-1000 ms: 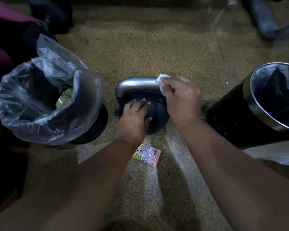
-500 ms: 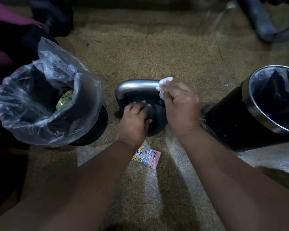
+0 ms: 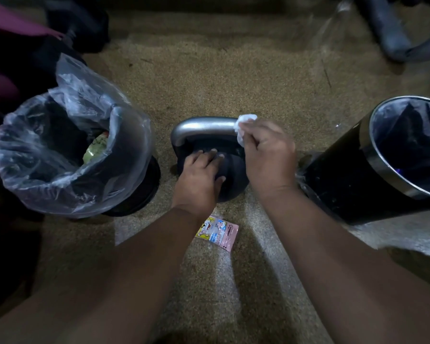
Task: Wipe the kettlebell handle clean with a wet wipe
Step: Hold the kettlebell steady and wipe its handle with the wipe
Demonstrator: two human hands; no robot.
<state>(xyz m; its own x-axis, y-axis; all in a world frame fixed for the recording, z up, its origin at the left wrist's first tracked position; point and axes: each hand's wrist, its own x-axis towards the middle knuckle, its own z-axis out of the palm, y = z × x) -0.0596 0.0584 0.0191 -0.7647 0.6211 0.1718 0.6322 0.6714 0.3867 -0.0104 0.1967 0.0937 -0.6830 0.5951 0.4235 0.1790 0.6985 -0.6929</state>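
Silver-grey along the kettlebell handle [image 3: 204, 125], lying left to right across the view, arched over the dark kettlebell body [image 3: 233, 177], down on the floor [image 3: 233, 70] between two bins. Pinching the white wet wipe [image 3: 245, 122] in the right hand [image 3: 268, 155], with fingers curled round it, pressed to the handle's right-hand corner. Bracing with the left hand [image 3: 199, 177], with fingers flat and fairly straight on top of the body, gripping nothing. So: all the bare metal off to the left of the wipe, straight along the handle's long axis. Probably calls for a sweep leftward over the bar and down the far bend, minding the left fingers just below it. Right hand clearly the nearer one for that job. Over to the containers: on the left, a bin with a clear liner [image 3: 134, 135], holding a greenish wrapper [image 3: 94, 150] and little else readable in the gloom; on the right, a black bin with a steel rim [image 3: 372, 155], lined too, contents too dark to call. Just beside the left wrist, a pink and yellow sachet [image 3: 217, 233] flat on the floor
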